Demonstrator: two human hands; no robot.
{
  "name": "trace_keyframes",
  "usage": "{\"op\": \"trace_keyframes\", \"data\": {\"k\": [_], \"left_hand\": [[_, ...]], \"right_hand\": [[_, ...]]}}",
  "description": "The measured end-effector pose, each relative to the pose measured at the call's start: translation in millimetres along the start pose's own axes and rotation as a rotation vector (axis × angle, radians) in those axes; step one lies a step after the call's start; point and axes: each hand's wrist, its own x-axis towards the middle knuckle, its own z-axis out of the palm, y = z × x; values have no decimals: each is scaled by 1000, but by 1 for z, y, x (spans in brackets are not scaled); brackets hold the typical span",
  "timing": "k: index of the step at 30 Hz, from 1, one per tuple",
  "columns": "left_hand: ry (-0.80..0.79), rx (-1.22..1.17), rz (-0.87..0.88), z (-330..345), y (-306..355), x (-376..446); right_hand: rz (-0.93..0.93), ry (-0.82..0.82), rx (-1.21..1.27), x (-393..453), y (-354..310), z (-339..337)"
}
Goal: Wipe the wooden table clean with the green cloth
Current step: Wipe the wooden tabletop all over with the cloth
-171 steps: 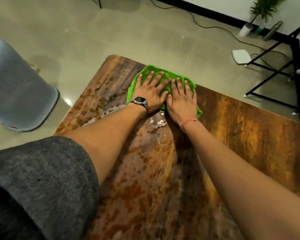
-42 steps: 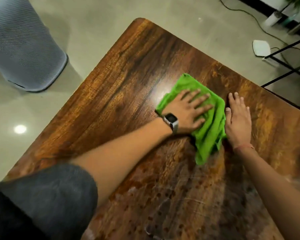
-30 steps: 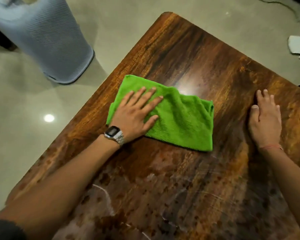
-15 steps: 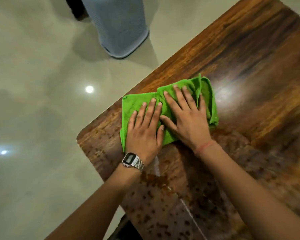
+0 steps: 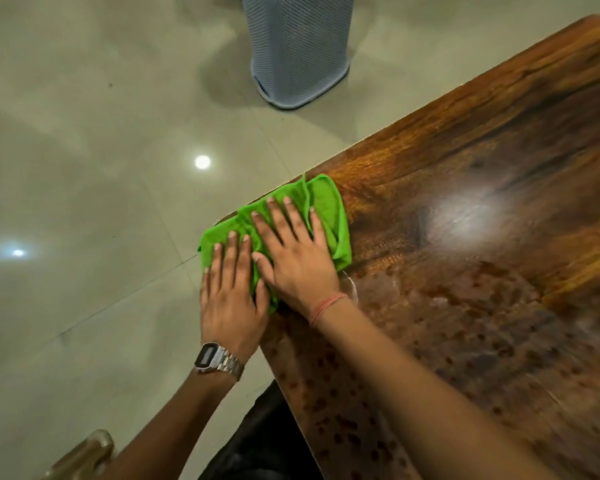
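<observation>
1. Compared with the frame half a second earlier, the crumpled bright green microfibre cloth [image 5: 326, 216] lies further out on the corner of the glossy brown wood-grain table [image 5: 482, 237], its left end now overhanging the table's left edge.
2. Left hand [image 5: 231, 299]: flat, fingers straight and together, pressing the cloth's left end; as before, it lies beside the right hand, but its palm now sits past the table edge, above the floor.
3. Right hand [image 5: 293, 251]: flat, fingers spread, pressing the middle of the cloth, as in the earlier frame; its thumb touches the left hand's index finger.
4. Silver metal digital wristwatch [image 5: 217, 358] on the left wrist; thin red thread band [image 5: 326, 306] on the right wrist.
5. Table surface: to the right of the cloth the wood is bare and shiny with one bright light reflection; nearer the person than the cloth it shows whitish smears and dark speckles.
6. Beige tiled floor [image 5: 84, 168], left of the table, is open.
7. Pale blue perforated plastic bin [image 5: 298, 50] stands on the floor beyond the cloth, well apart from the table; its contents cannot be seen.
</observation>
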Motion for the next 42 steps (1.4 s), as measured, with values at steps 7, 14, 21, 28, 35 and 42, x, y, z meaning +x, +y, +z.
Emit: {"op": "trace_keyframes", "data": {"k": [7, 14, 21, 28, 35, 42], "left_hand": [[18, -55, -9, -2, 10, 7], [-70, 81, 247, 3, 103, 86], [-29, 115, 329, 15, 125, 88], [8, 75, 169, 8, 43, 29], [8, -84, -31, 4, -14, -33], [34, -127, 86, 8, 6, -35]], "right_hand": [[-130, -1, -68, -1, 21, -6], [209, 69, -51, -4, 131, -33], [426, 113, -9, -21, 161, -41], [260, 35, -57, -20, 64, -19], [70, -2, -40, -36, -26, 7], [72, 36, 3, -69, -6, 7]]}}
